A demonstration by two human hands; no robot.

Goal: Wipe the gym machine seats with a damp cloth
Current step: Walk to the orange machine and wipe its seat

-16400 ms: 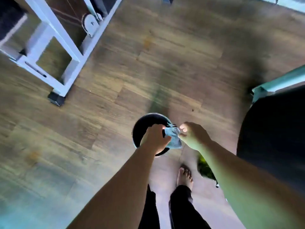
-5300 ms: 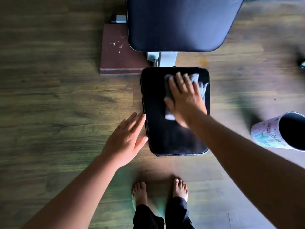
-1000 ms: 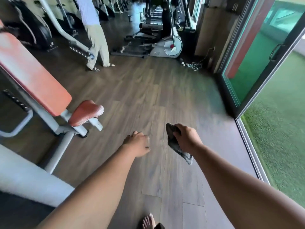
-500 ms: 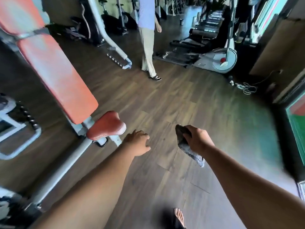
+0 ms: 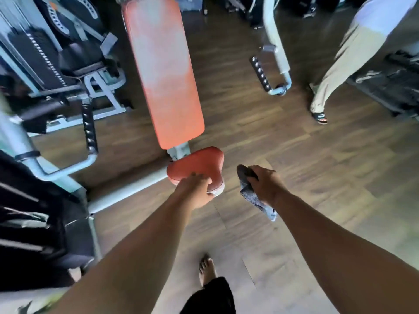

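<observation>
The person is standing at an incline bench machine, and the wiping of this seat is not yet under way. This looks like the approach step, with the cloth about to go down.

The right grip (image 5: 264, 185) is closing firmly around a bunched grey cloth (image 5: 249, 196), whose loose end is hanging below the fist. The cloth is sitting in the air just beside the right edge of the orange seat pad (image 5: 197, 163), not touching it.

The left grip (image 5: 196, 191) is reaching over the near edge of that pad with its fingers loosely curled. Motion blur is hiding whether it is resting on the vinyl or only hovering in front of it. It is carrying nothing.

The long orange backrest (image 5: 165, 69) is rising away from the seat toward the top of the view. A second person's trouser leg (image 5: 335, 71) is showing at the far right, well apart from the bench.

The next move is likely calling for the right grip to swing left and lay the cloth flat on the pad. It would then be pressing down and sweeping across the curved surface while the left grip is steadying the seat.
</observation>
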